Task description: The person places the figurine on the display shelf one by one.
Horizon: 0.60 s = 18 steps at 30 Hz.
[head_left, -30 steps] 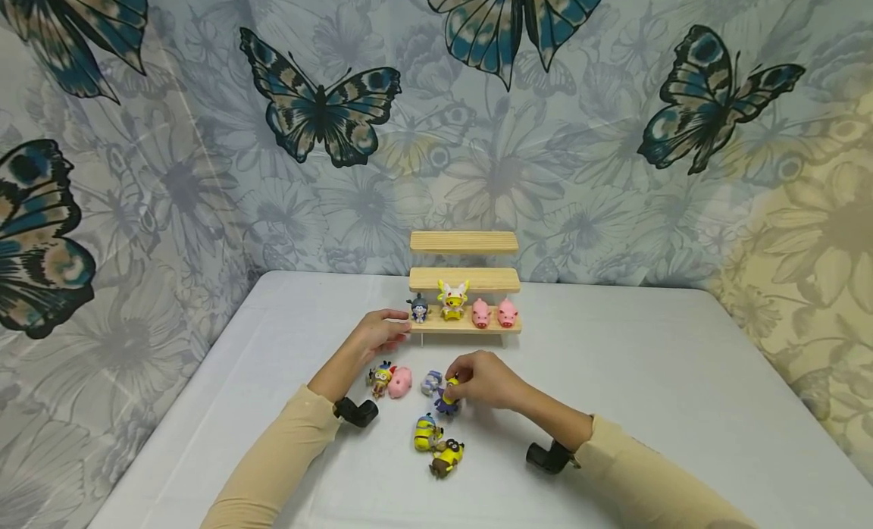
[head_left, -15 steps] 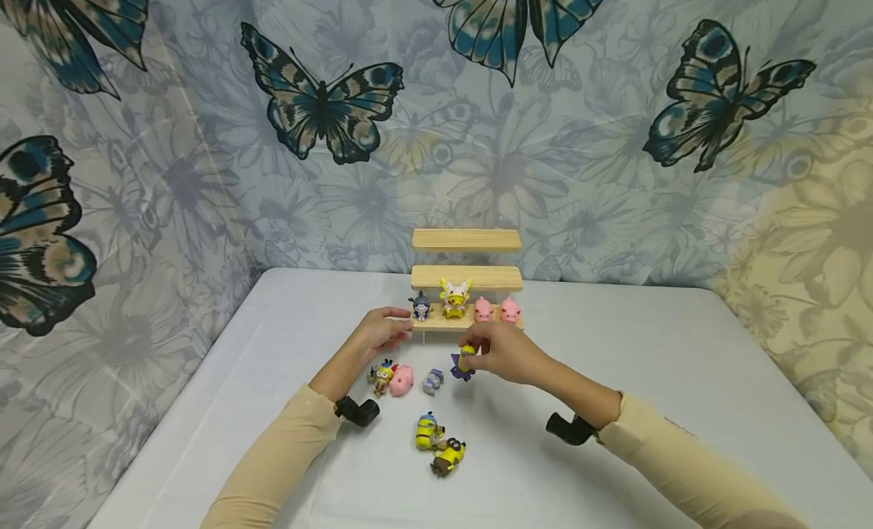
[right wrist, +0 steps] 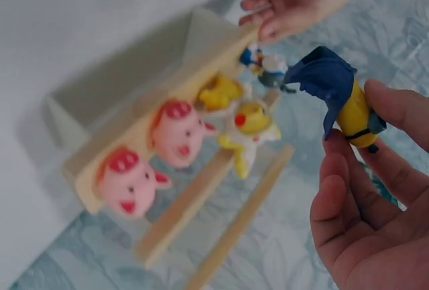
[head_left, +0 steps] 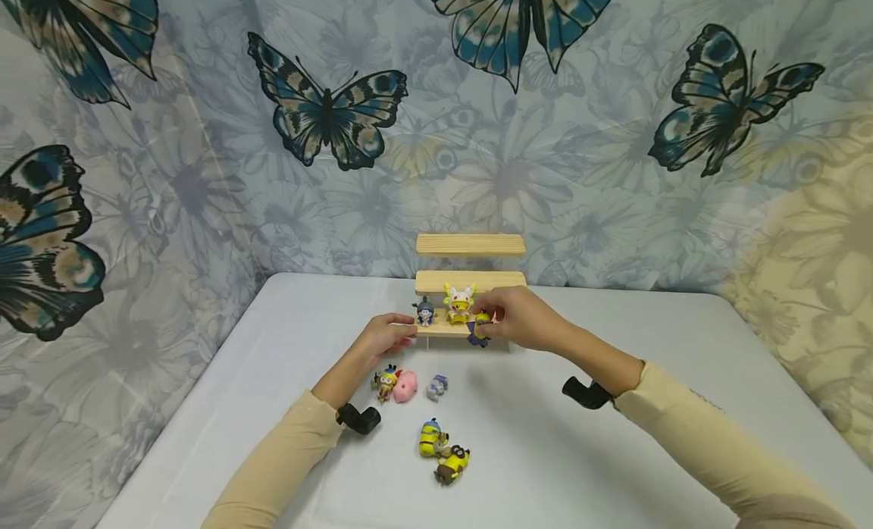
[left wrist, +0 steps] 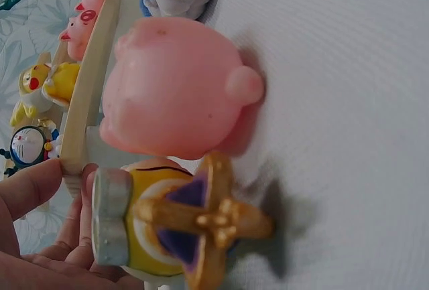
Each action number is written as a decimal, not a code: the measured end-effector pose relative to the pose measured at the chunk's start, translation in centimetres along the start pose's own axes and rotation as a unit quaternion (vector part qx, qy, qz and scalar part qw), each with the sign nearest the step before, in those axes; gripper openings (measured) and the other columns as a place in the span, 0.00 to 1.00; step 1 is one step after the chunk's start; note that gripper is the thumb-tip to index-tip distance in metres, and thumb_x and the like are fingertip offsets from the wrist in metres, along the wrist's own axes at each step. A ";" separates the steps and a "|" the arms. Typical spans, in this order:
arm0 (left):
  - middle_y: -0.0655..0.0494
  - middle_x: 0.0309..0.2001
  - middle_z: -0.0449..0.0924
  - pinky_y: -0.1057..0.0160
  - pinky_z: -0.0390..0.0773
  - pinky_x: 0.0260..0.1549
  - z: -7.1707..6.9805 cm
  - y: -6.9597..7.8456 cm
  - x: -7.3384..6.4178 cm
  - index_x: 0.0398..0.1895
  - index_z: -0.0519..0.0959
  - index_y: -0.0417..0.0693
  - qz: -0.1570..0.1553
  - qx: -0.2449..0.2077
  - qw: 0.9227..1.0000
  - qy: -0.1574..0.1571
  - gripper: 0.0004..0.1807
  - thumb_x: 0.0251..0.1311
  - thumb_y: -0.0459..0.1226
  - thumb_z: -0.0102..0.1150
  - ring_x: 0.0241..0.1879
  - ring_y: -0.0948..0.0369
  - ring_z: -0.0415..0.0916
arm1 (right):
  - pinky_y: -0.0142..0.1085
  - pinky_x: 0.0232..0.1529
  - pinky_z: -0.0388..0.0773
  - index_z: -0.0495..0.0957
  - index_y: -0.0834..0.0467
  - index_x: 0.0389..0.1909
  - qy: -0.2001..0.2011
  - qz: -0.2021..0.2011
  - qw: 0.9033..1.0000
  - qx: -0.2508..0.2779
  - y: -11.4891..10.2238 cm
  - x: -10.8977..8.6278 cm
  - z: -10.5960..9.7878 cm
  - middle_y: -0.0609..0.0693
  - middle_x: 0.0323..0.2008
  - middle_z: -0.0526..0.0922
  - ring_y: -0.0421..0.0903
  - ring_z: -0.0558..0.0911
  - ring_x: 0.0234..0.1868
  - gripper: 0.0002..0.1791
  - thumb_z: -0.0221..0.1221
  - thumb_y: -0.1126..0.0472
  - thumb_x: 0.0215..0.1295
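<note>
My right hand (head_left: 525,317) pinches a yellow Minion figurine (right wrist: 358,119) with a dark blue cape, thumb on one side and fingers on the other. In the head view the figurine overlaps the lowest board of the wooden display shelf (head_left: 436,331). Two pink pig figurines (right wrist: 177,136) stand on that board, hidden behind the right hand in the head view. Left of them are a yellow figurine in a white costume (head_left: 460,305) and a small grey-blue figurine (head_left: 424,314). My left hand (head_left: 383,338) grips the left end of the lowest board between its fingertips.
On the white table (head_left: 580,453) lie a pink pig (head_left: 405,386), a Minion with gold parts (head_left: 385,383) and a grey-blue figurine (head_left: 437,386). Nearer are a blue-hatted Minion (head_left: 430,438) and a brown-bottomed Minion (head_left: 453,466). Two bare upper boards (head_left: 470,245) rise behind.
My right hand has lifted the caped Minion off the table and carried it forward and right to the lowest board. The left hand has stayed at the board's end.
</note>
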<state>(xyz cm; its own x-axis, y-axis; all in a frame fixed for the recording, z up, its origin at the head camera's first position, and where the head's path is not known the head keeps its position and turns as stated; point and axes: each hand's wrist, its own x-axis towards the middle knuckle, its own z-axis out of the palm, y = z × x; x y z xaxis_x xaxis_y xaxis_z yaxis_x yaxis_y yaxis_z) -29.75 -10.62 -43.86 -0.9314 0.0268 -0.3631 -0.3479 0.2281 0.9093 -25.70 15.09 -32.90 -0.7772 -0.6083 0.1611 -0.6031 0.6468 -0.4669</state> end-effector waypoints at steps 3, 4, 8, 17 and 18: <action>0.57 0.34 0.87 0.69 0.76 0.29 0.1 -0.1 -0.1 0.56 0.78 0.45 0.000 -0.001 1.000 0.003 0.19 0.63 0.38 0.62 0.31 0.65 0.81 | 0.33 0.29 0.72 0.82 0.62 0.44 -0.014 0.010 1.000 -0.006 0.1 0.6 -1.1 0.48 0.29 0.81 0.40 0.74 0.26 0.14 0.67 0.62 0.58; 0.55 0.35 0.87 0.69 0.76 0.29 0.1 -0.1 -0.2 0.56 0.78 0.45 -0.001 0.001 1.000 0.005 0.18 0.63 0.38 0.62 0.31 0.65 0.82 | 0.33 0.29 0.71 0.82 0.63 0.45 -0.019 0.015 1.000 -0.009 0.1 0.9 -1.4 0.49 0.29 0.81 0.40 0.74 0.26 0.15 0.67 0.62 0.59; 0.54 0.36 0.87 0.68 0.76 0.29 0.1 0.1 -0.2 0.56 0.78 0.45 -0.004 0.005 1.000 0.005 0.19 0.63 0.38 0.62 0.32 0.63 0.82 | 0.34 0.31 0.72 0.81 0.63 0.45 -0.023 0.029 0.999 -0.031 0.4 1.9 -2.2 0.50 0.30 0.82 0.42 0.76 0.29 0.16 0.67 0.60 0.59; 0.52 0.37 0.87 0.67 0.76 0.31 -0.1 0.1 0.1 0.57 0.78 0.45 -0.002 0.010 1.000 -0.003 0.19 0.62 0.38 0.62 0.31 0.64 0.81 | 0.38 0.34 0.75 0.83 0.63 0.40 -0.005 0.000 0.998 -0.057 0.7 4.4 -3.3 0.53 0.31 0.85 0.46 0.80 0.33 0.12 0.68 0.61 0.57; 0.52 0.37 0.87 0.67 0.76 0.31 -0.1 0.1 0.0 0.57 0.78 0.45 -0.003 0.010 1.000 -0.005 0.19 0.62 0.38 0.62 0.31 0.64 0.81 | 0.38 0.34 0.75 0.83 0.63 0.40 -0.002 -0.002 0.998 -0.065 0.8 4.7 -3.4 0.53 0.31 0.84 0.46 0.80 0.32 0.12 0.68 0.61 0.57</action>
<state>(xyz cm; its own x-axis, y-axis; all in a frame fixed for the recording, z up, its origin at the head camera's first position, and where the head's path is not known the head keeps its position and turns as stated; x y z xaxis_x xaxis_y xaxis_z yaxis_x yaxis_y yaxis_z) -29.85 -10.70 -43.72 -0.9284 0.0350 -0.3700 -0.3505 0.2485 0.9030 -30.43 14.36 -29.58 -0.7740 -0.6127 0.1598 -0.6248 0.6979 -0.3501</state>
